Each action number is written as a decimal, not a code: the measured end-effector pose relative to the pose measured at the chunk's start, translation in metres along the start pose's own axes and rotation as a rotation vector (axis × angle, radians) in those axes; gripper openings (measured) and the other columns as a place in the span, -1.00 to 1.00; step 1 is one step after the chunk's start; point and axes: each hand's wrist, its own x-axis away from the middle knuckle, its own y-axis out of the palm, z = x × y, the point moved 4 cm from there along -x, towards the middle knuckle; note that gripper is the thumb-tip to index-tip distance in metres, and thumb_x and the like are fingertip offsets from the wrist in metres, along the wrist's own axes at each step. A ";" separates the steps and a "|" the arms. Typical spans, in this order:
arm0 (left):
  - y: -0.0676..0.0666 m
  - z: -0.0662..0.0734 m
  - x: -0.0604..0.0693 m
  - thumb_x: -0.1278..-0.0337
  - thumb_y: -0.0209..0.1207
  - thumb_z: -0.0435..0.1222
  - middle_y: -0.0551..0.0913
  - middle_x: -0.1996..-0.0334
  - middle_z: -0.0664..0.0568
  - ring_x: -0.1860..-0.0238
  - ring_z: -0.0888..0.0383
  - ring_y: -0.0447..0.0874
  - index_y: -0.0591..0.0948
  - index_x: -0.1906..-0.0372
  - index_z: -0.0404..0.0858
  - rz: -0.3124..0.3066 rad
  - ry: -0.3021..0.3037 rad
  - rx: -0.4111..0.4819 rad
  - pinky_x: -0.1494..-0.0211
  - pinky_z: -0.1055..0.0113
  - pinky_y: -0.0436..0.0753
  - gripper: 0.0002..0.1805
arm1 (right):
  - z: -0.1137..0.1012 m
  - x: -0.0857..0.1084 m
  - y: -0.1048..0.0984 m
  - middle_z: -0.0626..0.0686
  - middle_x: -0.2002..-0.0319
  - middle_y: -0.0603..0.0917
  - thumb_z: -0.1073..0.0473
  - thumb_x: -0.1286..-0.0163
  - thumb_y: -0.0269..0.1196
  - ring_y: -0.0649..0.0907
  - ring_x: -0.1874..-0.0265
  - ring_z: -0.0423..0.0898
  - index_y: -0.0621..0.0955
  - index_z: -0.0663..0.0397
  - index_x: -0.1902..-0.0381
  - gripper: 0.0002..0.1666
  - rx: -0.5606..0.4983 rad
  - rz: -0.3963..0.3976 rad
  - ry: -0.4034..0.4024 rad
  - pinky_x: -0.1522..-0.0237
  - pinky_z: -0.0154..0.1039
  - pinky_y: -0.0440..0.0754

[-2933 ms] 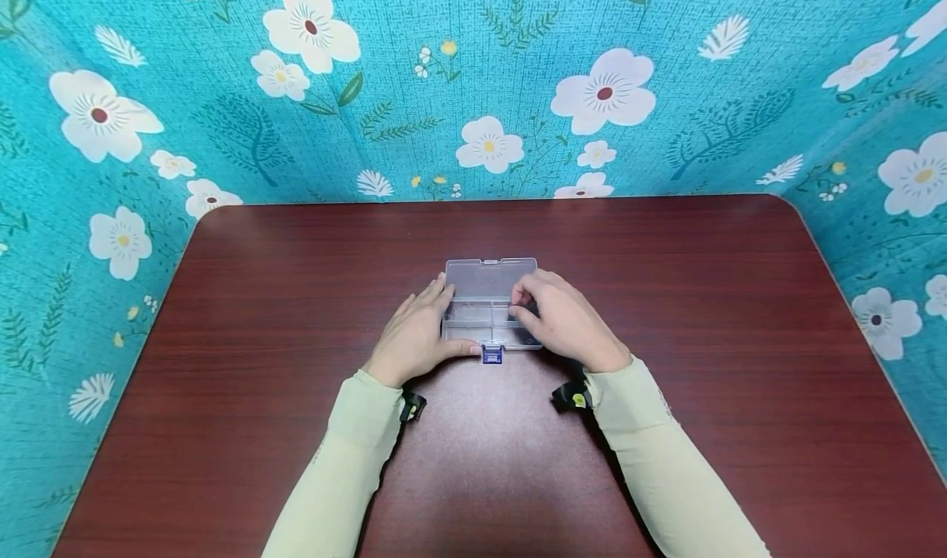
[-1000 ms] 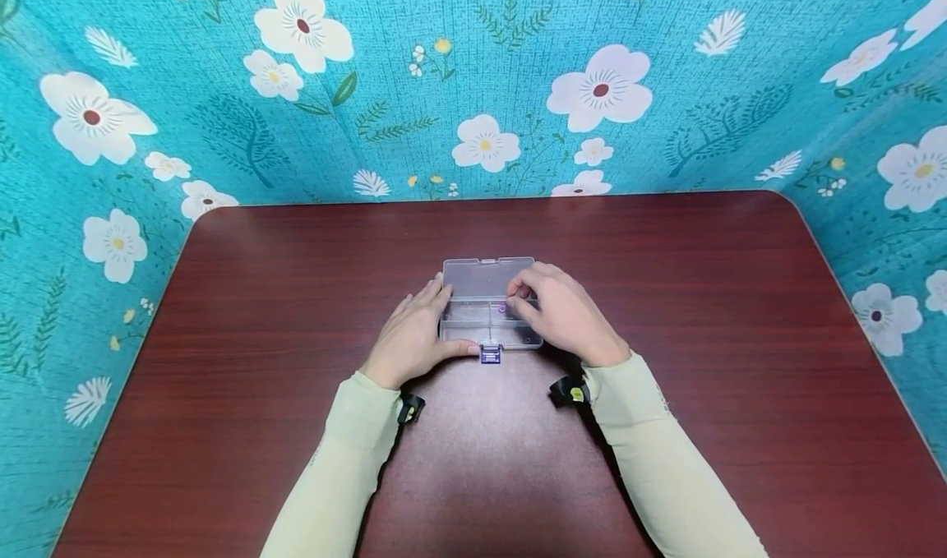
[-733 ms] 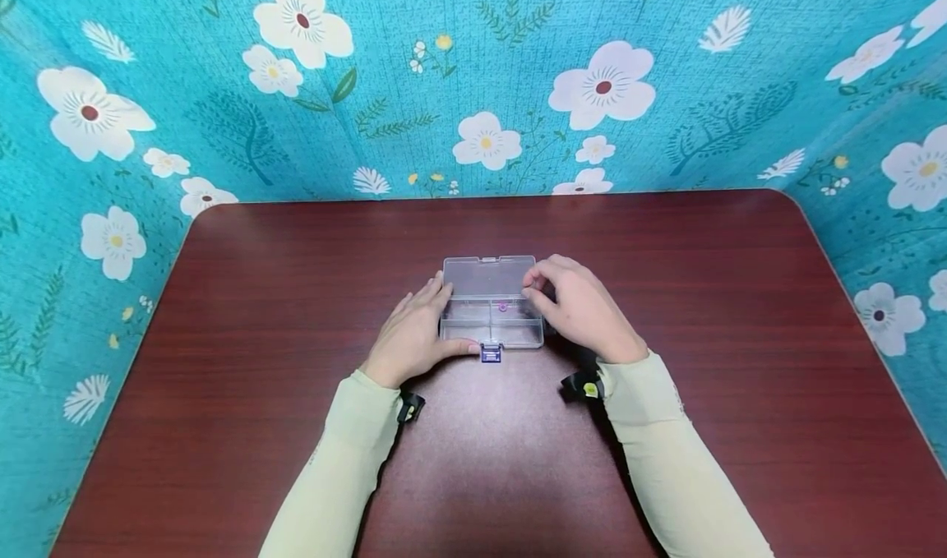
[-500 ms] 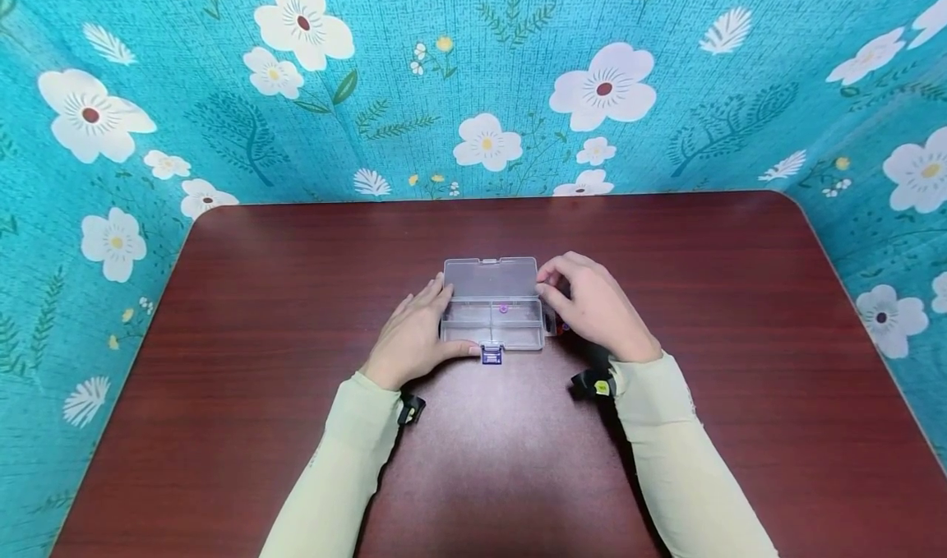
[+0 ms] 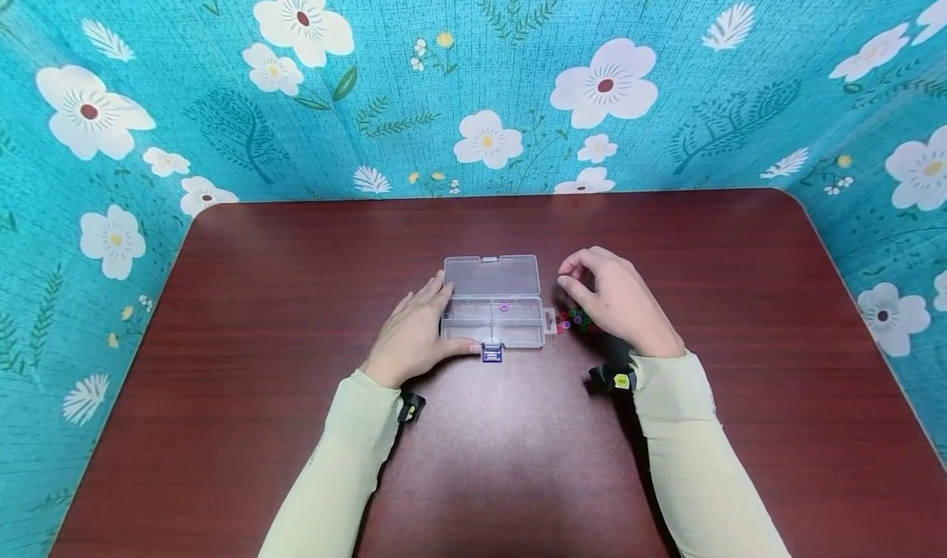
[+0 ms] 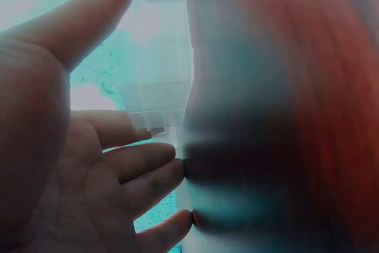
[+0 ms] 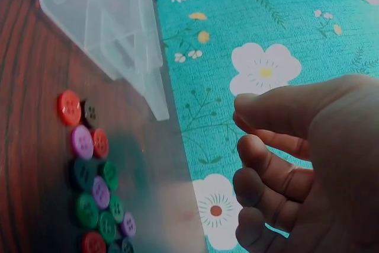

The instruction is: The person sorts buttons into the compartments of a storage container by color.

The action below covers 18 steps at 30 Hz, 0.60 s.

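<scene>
A clear plastic compartment box [image 5: 518,334] sits on the table with its lid [image 5: 491,276] folded back and a blue latch [image 5: 491,352] at the front. One purple button [image 5: 505,306] lies in its back right compartment. My left hand [image 5: 411,336] rests along the box's left side, thumb stretched to the front edge by the latch, fingers extended; the left wrist view shows fingertips on the table. My right hand [image 5: 617,299] hovers right of the box, fingers loosely bent, nothing visible between them. Below it lie several loose buttons [image 7: 86,208] in red, green, purple and dark colours.
A hang tab [image 5: 550,321] juts from the box's right side towards the buttons. The brown table [image 5: 296,295] meets a blue flowered cloth [image 5: 414,89] at its back and side edges.
My right hand has moved from over the box's back right compartment out to the right, uncovering the purple button there and the loose buttons beside the box. The left hand has stayed put.
</scene>
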 end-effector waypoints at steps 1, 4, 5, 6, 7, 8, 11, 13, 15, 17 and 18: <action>0.000 0.000 0.000 0.05 0.37 0.30 0.03 -0.59 -0.11 -0.58 -0.02 -0.01 0.20 -0.55 -0.30 0.002 0.001 -0.001 -0.59 0.01 0.00 0.20 | 0.001 0.000 -0.001 -0.06 0.32 0.55 0.16 -0.43 0.29 0.49 0.38 -0.11 0.65 -0.04 0.19 -0.95 0.003 -0.002 0.000 0.32 -0.16 0.47; 0.000 0.000 -0.001 0.06 0.37 0.31 0.03 -0.59 -0.12 -0.58 -0.03 -0.01 0.20 -0.55 -0.30 0.003 0.002 -0.003 -0.59 0.01 0.00 0.20 | 0.005 0.002 -0.004 -0.06 0.32 0.55 0.16 -0.43 0.29 0.49 0.41 -0.11 0.65 -0.03 0.19 -0.95 0.010 -0.002 -0.003 0.33 -0.16 0.46; 0.000 0.000 -0.001 0.07 0.37 0.31 0.03 -0.59 -0.12 -0.58 -0.03 -0.01 0.20 -0.55 -0.31 0.002 0.003 -0.004 -0.59 0.00 0.00 0.21 | 0.006 0.003 -0.005 -0.06 0.32 0.56 0.16 -0.43 0.28 0.48 0.42 -0.12 0.65 -0.04 0.19 -0.95 0.012 0.000 -0.003 0.34 -0.16 0.46; 0.000 0.000 -0.001 0.07 0.37 0.31 0.03 -0.59 -0.13 -0.58 -0.04 0.00 0.20 -0.55 -0.31 0.002 0.005 -0.004 -0.59 0.00 0.01 0.21 | 0.006 0.003 -0.005 -0.06 0.33 0.56 0.17 -0.43 0.28 0.48 0.43 -0.12 0.65 -0.03 0.19 -0.96 0.013 0.003 -0.005 0.34 -0.16 0.46; 0.000 0.000 -0.001 0.07 0.37 0.31 0.03 -0.59 -0.13 -0.58 -0.04 0.00 0.20 -0.55 -0.31 0.003 0.005 -0.004 -0.59 0.00 0.01 0.21 | 0.007 0.003 -0.006 -0.07 0.33 0.55 0.17 -0.43 0.29 0.48 0.43 -0.12 0.65 -0.04 0.20 -0.96 0.015 0.009 -0.004 0.34 -0.17 0.45; 0.000 0.000 -0.001 0.07 0.37 0.31 0.03 -0.59 -0.13 -0.58 -0.05 0.00 0.20 -0.55 -0.31 0.003 0.006 -0.002 -0.59 0.00 0.01 0.21 | 0.008 0.003 -0.006 -0.07 0.33 0.56 0.17 -0.43 0.29 0.48 0.43 -0.12 0.65 -0.04 0.20 -0.96 0.016 0.011 -0.006 0.34 -0.17 0.45; 0.000 0.000 -0.001 0.06 0.38 0.30 0.04 -0.59 -0.13 -0.58 -0.05 0.00 0.20 -0.55 -0.32 0.007 0.007 -0.001 -0.59 -0.01 0.01 0.20 | 0.010 0.003 -0.007 -0.06 0.33 0.56 0.17 -0.43 0.29 0.47 0.42 -0.12 0.65 -0.04 0.20 -0.97 0.020 0.008 -0.006 0.33 -0.16 0.44; 0.000 0.000 -0.001 0.06 0.38 0.30 0.04 -0.59 -0.13 -0.58 -0.05 0.00 0.20 -0.55 -0.32 0.007 0.007 -0.001 -0.58 -0.01 0.02 0.20 | 0.012 0.003 -0.007 -0.06 0.33 0.56 0.16 -0.43 0.29 0.48 0.40 -0.12 0.66 -0.05 0.21 -0.97 0.020 0.002 -0.004 0.32 -0.16 0.44; 0.000 0.000 -0.001 0.05 0.37 0.30 0.04 -0.59 -0.14 -0.58 -0.06 0.01 0.20 -0.55 -0.32 0.007 0.009 -0.003 -0.58 -0.02 0.02 0.20 | 0.013 0.003 -0.007 -0.06 0.33 0.56 0.16 -0.43 0.29 0.48 0.38 -0.12 0.66 -0.05 0.20 -0.97 0.021 -0.007 0.003 0.32 -0.16 0.45; 0.000 0.000 -0.001 0.06 0.37 0.30 0.04 -0.59 -0.13 -0.58 -0.05 0.00 0.20 -0.55 -0.31 0.006 0.010 -0.003 -0.58 -0.01 0.02 0.20 | 0.014 0.004 -0.008 -0.05 0.32 0.56 0.17 -0.42 0.30 0.49 0.36 -0.12 0.67 -0.06 0.20 -0.97 0.017 -0.014 0.010 0.30 -0.15 0.45; 0.000 0.000 -0.001 0.06 0.37 0.31 0.03 -0.59 -0.13 -0.58 -0.05 0.00 0.20 -0.55 -0.31 0.006 0.009 -0.003 -0.59 -0.01 0.02 0.20 | 0.015 0.004 -0.008 -0.05 0.32 0.56 0.17 -0.42 0.30 0.49 0.35 -0.12 0.67 -0.06 0.20 -0.96 0.015 -0.018 0.016 0.29 -0.15 0.46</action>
